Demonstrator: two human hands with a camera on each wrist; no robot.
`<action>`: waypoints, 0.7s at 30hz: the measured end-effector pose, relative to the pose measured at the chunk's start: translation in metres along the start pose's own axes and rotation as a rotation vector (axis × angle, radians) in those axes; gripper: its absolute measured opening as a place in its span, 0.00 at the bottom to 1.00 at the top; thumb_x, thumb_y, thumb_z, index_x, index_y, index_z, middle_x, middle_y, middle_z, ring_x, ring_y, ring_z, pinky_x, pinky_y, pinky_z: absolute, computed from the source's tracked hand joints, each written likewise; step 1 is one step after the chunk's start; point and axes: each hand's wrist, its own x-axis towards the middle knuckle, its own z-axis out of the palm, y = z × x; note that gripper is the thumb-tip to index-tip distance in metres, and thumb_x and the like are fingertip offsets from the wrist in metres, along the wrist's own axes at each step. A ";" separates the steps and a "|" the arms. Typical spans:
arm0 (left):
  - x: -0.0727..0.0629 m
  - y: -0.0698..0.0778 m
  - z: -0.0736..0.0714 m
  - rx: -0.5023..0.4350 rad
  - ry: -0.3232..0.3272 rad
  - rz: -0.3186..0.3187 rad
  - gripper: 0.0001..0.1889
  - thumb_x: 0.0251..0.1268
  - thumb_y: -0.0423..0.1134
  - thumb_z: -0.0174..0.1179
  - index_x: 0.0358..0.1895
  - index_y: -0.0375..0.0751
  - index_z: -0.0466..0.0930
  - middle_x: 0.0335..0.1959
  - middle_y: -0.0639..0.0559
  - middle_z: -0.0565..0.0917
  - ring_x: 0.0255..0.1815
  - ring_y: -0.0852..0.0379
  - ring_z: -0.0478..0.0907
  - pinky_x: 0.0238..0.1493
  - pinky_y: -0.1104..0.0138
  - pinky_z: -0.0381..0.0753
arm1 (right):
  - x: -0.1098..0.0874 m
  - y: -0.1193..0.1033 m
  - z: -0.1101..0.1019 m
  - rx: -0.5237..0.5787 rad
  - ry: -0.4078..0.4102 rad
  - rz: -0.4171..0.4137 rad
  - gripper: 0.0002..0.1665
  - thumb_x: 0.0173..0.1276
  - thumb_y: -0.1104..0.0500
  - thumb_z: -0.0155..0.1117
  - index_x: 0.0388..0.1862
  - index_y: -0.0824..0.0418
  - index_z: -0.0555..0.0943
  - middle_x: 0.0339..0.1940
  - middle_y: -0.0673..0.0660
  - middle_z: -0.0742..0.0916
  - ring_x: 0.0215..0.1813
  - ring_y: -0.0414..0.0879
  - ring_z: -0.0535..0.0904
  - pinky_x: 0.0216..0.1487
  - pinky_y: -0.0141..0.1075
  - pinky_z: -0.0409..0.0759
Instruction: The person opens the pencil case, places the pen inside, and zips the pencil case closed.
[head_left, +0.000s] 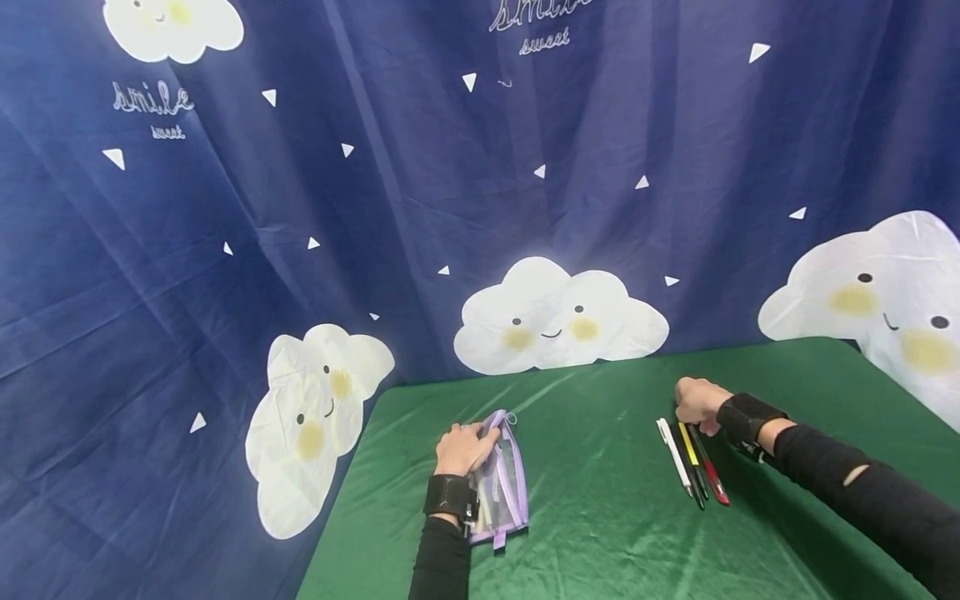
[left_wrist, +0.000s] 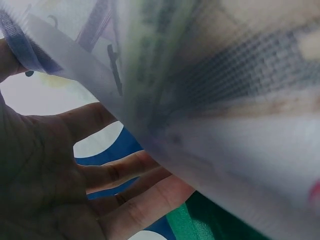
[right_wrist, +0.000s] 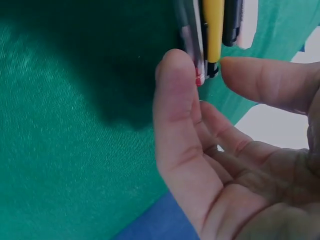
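A clear pencil case [head_left: 517,475] with purple trim lies on the left part of the table. My left hand [head_left: 459,452] holds it near its upper end. In the left wrist view the case [left_wrist: 240,145] blurs across the foreground and hides the fingertips; pale stick-like things show inside. On the right, a white pen [head_left: 672,454], a yellow and black pen [right_wrist: 214,30] and a red and black pen [head_left: 716,485] lie side by side. My right hand [head_left: 699,402] is at their far ends, thumb and index finger apart on either side of the yellow and red ones.
Green cloth [head_left: 592,467] covers the table, slightly wrinkled. A dark blue curtain [head_left: 420,208] with smiling clouds hangs behind it and along the left side. Both wrists wear black straps.
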 end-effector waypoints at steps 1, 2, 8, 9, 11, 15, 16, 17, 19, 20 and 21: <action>0.000 0.000 0.000 -0.001 0.000 -0.002 0.34 0.67 0.63 0.47 0.66 0.45 0.79 0.62 0.30 0.79 0.60 0.28 0.77 0.54 0.38 0.77 | 0.000 0.000 0.000 0.003 -0.003 0.004 0.07 0.57 0.68 0.58 0.35 0.69 0.75 0.21 0.59 0.82 0.16 0.44 0.81 0.18 0.34 0.82; -0.001 0.000 -0.001 -0.001 -0.001 -0.004 0.34 0.67 0.63 0.48 0.66 0.45 0.79 0.62 0.30 0.79 0.60 0.28 0.77 0.54 0.38 0.77 | 0.000 0.000 0.000 0.005 -0.007 0.005 0.06 0.57 0.68 0.59 0.33 0.69 0.75 0.20 0.59 0.83 0.16 0.43 0.81 0.18 0.34 0.82; -0.001 0.001 -0.001 -0.009 -0.001 -0.011 0.34 0.68 0.63 0.48 0.67 0.45 0.79 0.63 0.29 0.78 0.61 0.28 0.76 0.55 0.38 0.76 | -0.001 -0.001 0.002 0.003 -0.011 0.018 0.07 0.57 0.68 0.63 0.22 0.64 0.76 0.17 0.59 0.83 0.16 0.42 0.82 0.19 0.34 0.83; 0.000 0.001 0.000 -0.011 -0.001 -0.011 0.34 0.68 0.63 0.48 0.67 0.45 0.79 0.63 0.29 0.78 0.61 0.28 0.76 0.56 0.38 0.76 | -0.001 -0.001 0.002 0.008 -0.010 0.022 0.08 0.58 0.68 0.64 0.22 0.64 0.75 0.17 0.59 0.83 0.16 0.43 0.82 0.20 0.34 0.83; 0.000 0.000 0.000 -0.012 0.002 -0.009 0.34 0.67 0.63 0.48 0.67 0.45 0.79 0.62 0.29 0.79 0.60 0.28 0.77 0.55 0.38 0.76 | -0.001 0.000 0.003 0.019 0.000 0.034 0.08 0.59 0.68 0.64 0.25 0.66 0.74 0.19 0.59 0.82 0.17 0.43 0.82 0.20 0.34 0.84; 0.000 -0.001 0.002 -0.009 0.002 -0.009 0.34 0.68 0.64 0.47 0.67 0.46 0.79 0.63 0.29 0.78 0.61 0.27 0.76 0.56 0.38 0.76 | -0.003 -0.001 0.005 0.050 0.018 0.042 0.09 0.59 0.68 0.65 0.27 0.66 0.72 0.21 0.60 0.82 0.18 0.43 0.82 0.20 0.32 0.82; 0.001 -0.001 0.002 -0.007 -0.001 -0.010 0.34 0.68 0.64 0.47 0.68 0.46 0.78 0.63 0.29 0.78 0.61 0.27 0.76 0.56 0.38 0.76 | -0.003 -0.002 0.006 0.049 0.028 0.040 0.09 0.58 0.69 0.65 0.25 0.66 0.73 0.20 0.59 0.82 0.18 0.43 0.81 0.19 0.31 0.81; 0.001 -0.001 0.003 -0.004 -0.005 -0.011 0.35 0.68 0.64 0.46 0.68 0.46 0.78 0.64 0.29 0.78 0.62 0.27 0.76 0.57 0.38 0.76 | -0.004 -0.002 0.006 0.051 0.039 0.039 0.09 0.57 0.69 0.66 0.23 0.65 0.74 0.19 0.58 0.83 0.17 0.42 0.81 0.18 0.31 0.81; 0.000 -0.001 0.003 -0.007 -0.005 -0.009 0.34 0.68 0.64 0.47 0.68 0.46 0.78 0.64 0.28 0.78 0.61 0.27 0.76 0.57 0.38 0.76 | -0.005 -0.003 0.008 0.060 0.068 0.036 0.10 0.56 0.70 0.66 0.19 0.64 0.77 0.16 0.56 0.84 0.16 0.41 0.81 0.18 0.31 0.81; 0.000 -0.001 0.002 -0.008 -0.004 -0.010 0.34 0.68 0.64 0.47 0.68 0.46 0.78 0.63 0.28 0.78 0.61 0.27 0.76 0.56 0.38 0.76 | -0.005 -0.004 0.009 0.067 0.083 0.034 0.10 0.55 0.70 0.67 0.17 0.64 0.77 0.15 0.55 0.84 0.15 0.40 0.81 0.18 0.31 0.81; 0.000 0.000 0.001 -0.007 -0.005 -0.011 0.34 0.68 0.64 0.47 0.68 0.46 0.78 0.63 0.29 0.78 0.61 0.27 0.76 0.56 0.38 0.76 | -0.005 -0.004 0.010 0.078 0.098 0.025 0.10 0.55 0.70 0.67 0.16 0.64 0.79 0.13 0.54 0.84 0.14 0.39 0.81 0.18 0.32 0.81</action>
